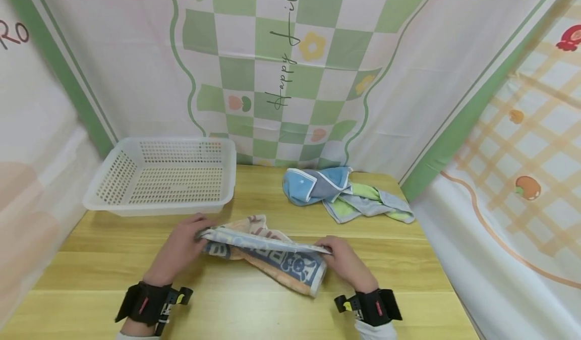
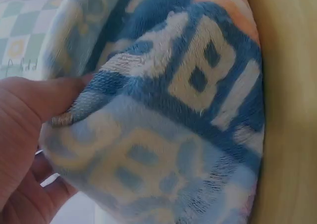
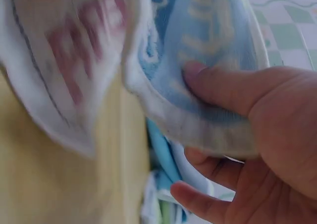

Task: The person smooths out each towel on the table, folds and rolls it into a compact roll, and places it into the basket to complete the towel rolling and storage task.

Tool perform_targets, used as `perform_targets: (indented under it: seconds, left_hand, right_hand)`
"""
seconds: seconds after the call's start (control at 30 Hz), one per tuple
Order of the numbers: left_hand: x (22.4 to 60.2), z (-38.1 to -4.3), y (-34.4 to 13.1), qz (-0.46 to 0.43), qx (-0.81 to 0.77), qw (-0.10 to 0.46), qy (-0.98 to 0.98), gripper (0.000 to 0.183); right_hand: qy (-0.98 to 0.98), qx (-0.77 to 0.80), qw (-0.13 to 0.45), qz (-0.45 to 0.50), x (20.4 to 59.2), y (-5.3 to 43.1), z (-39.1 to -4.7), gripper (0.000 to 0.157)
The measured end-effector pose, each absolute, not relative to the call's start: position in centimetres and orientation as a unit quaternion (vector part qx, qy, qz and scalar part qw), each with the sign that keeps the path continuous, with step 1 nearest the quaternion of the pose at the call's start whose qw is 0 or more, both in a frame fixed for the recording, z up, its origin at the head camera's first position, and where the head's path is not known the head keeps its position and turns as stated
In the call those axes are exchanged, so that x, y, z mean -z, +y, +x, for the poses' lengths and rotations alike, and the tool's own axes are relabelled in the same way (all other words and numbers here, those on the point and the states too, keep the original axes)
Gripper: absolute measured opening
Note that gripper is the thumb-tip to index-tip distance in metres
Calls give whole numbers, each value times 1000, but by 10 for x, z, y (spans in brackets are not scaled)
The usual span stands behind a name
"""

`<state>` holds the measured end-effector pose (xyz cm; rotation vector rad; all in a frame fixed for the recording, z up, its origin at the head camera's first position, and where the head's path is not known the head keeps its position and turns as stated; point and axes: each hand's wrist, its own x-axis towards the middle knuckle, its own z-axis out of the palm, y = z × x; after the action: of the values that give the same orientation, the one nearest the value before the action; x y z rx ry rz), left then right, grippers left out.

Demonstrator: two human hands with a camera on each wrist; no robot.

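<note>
A patterned towel (image 1: 272, 251) in blue, white and peach, with letters and a small animal figure, stretches between both hands above the wooden table. My left hand (image 1: 183, 244) pinches its left end; in the left wrist view the thumb presses on the blue terry fabric (image 2: 148, 135). At the other end my right hand (image 1: 345, 262) grips a corner, and the right wrist view has the thumb lying on the light blue cloth (image 3: 213, 50) near its white hem. The towel's lower part hangs toward the table in loose folds.
A white perforated plastic basket (image 1: 227, 199) stands at the back left. Toward the back right lie a crumpled blue and grey cloth (image 1: 301, 186) and a green and grey cloth (image 1: 358, 204), overlapping. Printed curtains (image 1: 277, 77) close off the back and sides of the wooden table (image 1: 218, 309).
</note>
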<state>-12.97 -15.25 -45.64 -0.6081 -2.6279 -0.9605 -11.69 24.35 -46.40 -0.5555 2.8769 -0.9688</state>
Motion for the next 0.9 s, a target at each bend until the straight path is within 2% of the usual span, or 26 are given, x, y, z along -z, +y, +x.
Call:
perform_targets:
  seconds: [0.17,0.33,0.5,0.6,0.8,0.9]
  left_hand:
    - [457,-133,-162,-203,325,87,-919,21]
    - [452,-136,-172,-189,315,47,-929,14]
    - [441,-144,-180,-184,315,49,-930,11]
    - [431,-148,-181,-200,313,108,-922,15]
    - [423,-141,-186,-265,275,322,-867,33]
    - [427,-128,-189,-291,295,360,-836,36]
  right_hand:
    - [940,290,-13,-181,452,263,-131,19]
    - [953,257,-30,-158,443,271,-147,25]
    - [959,234,-56,-148,427,278,-160,32]
    - [954,235,-120,-140,412,284,-167,35]
    - [911,282,-275,-126,390,289,-164,37]
    - [897,292,-307,-124,397,293,-153,37]
